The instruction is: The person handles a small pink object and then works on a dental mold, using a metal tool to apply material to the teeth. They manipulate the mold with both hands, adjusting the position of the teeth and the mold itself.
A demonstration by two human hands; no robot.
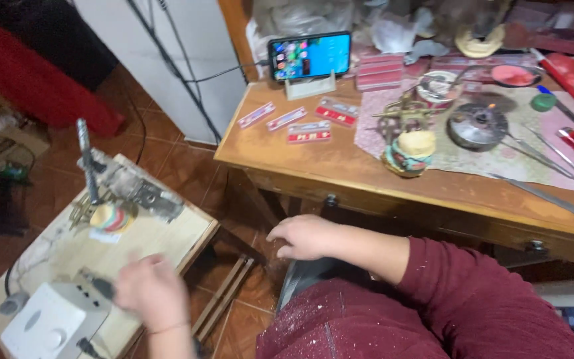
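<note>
My left hand (pixel 151 289) is blurred over a low wooden side table (pixel 167 239). Its fingers are at a dark knob or plug (pixel 99 286) on a white control box (pixel 51 319); the grip is unclear. Behind it on that table, a grey dusty motor tool (pixel 134 189) lies beside a metal rod (pixel 88 159) and a round multicoloured piece (pixel 111 216). My right hand (pixel 303 236) rests on my knee below the desk edge. It holds nothing, its fingers are loosely spread, and a maroon sleeve is pushed up the forearm.
A wooden desk (pixel 340 176) at the right carries a lit phone on a stand (pixel 310 56), red label strips (pixel 307 131), a second multicoloured round piece (pixel 410 149), a round metal dish (pixel 476 126), and long metal tools (pixel 539 193). Cables (pixel 181 73) hang along the white wall, above a tiled floor.
</note>
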